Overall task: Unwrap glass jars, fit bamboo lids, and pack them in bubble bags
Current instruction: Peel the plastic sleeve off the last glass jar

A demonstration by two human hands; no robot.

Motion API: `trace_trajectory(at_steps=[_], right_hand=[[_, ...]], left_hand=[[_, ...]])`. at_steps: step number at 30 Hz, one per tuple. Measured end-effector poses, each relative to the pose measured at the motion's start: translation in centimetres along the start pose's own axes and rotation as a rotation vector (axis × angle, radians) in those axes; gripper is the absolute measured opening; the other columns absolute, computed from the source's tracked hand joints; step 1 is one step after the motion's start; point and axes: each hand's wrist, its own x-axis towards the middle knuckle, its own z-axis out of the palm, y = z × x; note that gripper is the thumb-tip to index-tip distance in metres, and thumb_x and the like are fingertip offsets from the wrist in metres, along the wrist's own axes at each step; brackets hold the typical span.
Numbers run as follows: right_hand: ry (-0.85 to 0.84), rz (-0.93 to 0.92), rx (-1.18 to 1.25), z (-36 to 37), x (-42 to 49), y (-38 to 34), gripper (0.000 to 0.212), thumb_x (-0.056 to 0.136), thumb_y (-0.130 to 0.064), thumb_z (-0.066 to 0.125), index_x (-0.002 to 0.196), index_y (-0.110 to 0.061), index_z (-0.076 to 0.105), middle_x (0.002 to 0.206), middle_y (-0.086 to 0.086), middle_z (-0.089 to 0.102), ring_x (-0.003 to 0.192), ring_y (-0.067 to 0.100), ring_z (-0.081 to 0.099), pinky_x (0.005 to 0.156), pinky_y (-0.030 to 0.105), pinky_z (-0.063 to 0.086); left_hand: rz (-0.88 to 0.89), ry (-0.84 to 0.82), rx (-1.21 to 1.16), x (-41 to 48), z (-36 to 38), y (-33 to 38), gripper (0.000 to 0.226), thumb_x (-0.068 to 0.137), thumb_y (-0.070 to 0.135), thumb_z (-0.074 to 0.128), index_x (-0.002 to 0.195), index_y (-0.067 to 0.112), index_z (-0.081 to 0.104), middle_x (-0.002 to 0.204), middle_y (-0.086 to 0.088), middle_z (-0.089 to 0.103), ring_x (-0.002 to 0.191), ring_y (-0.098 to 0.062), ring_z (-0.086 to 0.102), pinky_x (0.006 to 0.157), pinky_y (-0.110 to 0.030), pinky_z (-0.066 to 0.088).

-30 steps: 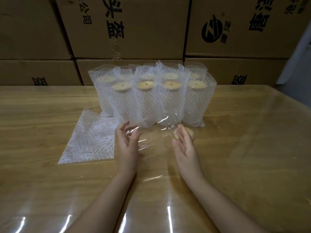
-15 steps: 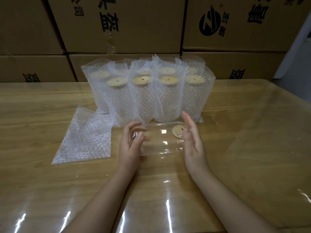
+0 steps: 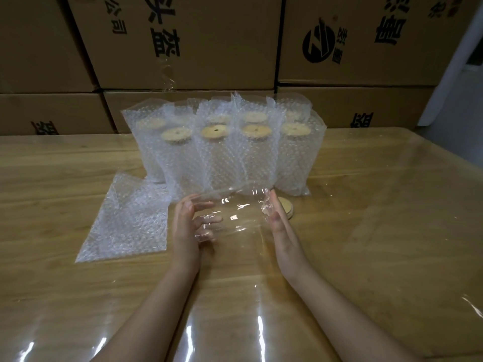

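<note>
Two forearms reach in from the near edge over a wooden surface covered with a glossy clear sheet that throws back streaks of light. Between the hands a clear glass jar is held on its side, just above the surface. The left hand cups one end, its fingers spread and curved around the glass and partly seen through it. The right hand presses flat against the opposite end, its fingers straight and close together. Whether any wrapping covers the jar cannot be told.

Just past the right hand, a round bamboo lid lies flat on the surface, partly hidden by the fingers. To the left of the left hand, an empty bubble bag lies flat, one corner toward the camera.

Farther back, packed jars stand upright in two close rows, each inside its own bubble bag. Their bamboo lids, some with a small centre hole, show through the open tops.

Behind them, brown cardboard boxes printed with black characters and a round logo are stacked like a wall across the back.
</note>
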Motion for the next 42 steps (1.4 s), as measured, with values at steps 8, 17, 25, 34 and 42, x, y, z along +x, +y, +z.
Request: trace_trajectory(at_steps=[8, 17, 25, 34, 42], right_hand=[[-0.023, 0.008, -0.019, -0.2, 0.0, 0.1, 0.05, 0.089, -0.045, 0.042, 0.137, -0.034, 0.037, 0.147, -0.019, 0.035, 0.127, -0.02, 0.032, 0.095, -0.001, 0.026], [0.043, 0.011, 0.104, -1.4, 0.5, -0.5, 0.029, 0.09, -0.042, 0.05, 0.079, -0.02, 0.063, 0.149, -0.008, 0.039, 0.134, -0.003, 0.035, 0.117, 0.039, 0.025], [0.101, 0.008, 0.075, -2.6, 1.2, -0.8, 0.046, 0.087, -0.056, 0.04, 0.097, -0.024, 0.071, 0.132, -0.03, 0.05, 0.128, -0.015, 0.035, 0.116, 0.04, 0.025], [-0.016, 0.064, 0.056, -1.1, 0.7, -0.1, 0.045, 0.084, -0.065, 0.036, 0.12, -0.048, 0.057, 0.137, -0.025, 0.049, 0.13, -0.007, 0.039, 0.113, 0.032, 0.028], [0.067, 0.086, 0.154, -0.1, 0.6, 0.6, 0.064, 0.081, -0.042, 0.051, 0.14, -0.032, 0.027, 0.146, -0.006, 0.04, 0.122, -0.013, 0.043, 0.106, 0.014, 0.033]], left_hand=[[0.0, 0.092, -0.003, 0.5, -0.4, 0.1, 0.025, 0.087, 0.047, 0.048, 0.106, 0.035, 0.06, 0.106, -0.004, 0.069, 0.078, -0.021, 0.07, 0.067, -0.045, 0.05], [-0.005, 0.02, 0.136, 0.2, 0.4, 0.7, 0.036, 0.081, 0.051, 0.048, 0.114, 0.036, 0.051, 0.113, -0.005, 0.065, 0.08, -0.02, 0.069, 0.053, -0.03, 0.049], [0.044, -0.081, 0.198, -0.7, 1.1, 1.3, 0.031, 0.083, 0.038, 0.042, 0.108, 0.025, 0.056, 0.094, -0.006, 0.067, 0.063, -0.02, 0.068, 0.04, -0.019, 0.037], [-0.019, 0.001, 0.006, 0.3, 0.2, 0.4, 0.033, 0.085, 0.044, 0.041, 0.107, 0.025, 0.057, 0.096, -0.006, 0.069, 0.063, -0.022, 0.069, 0.037, -0.019, 0.039], [0.459, 0.01, 0.319, -1.3, 0.6, -0.3, 0.036, 0.084, 0.038, 0.048, 0.118, 0.05, 0.045, 0.122, -0.013, 0.051, 0.101, -0.024, 0.061, 0.073, -0.031, 0.049]])
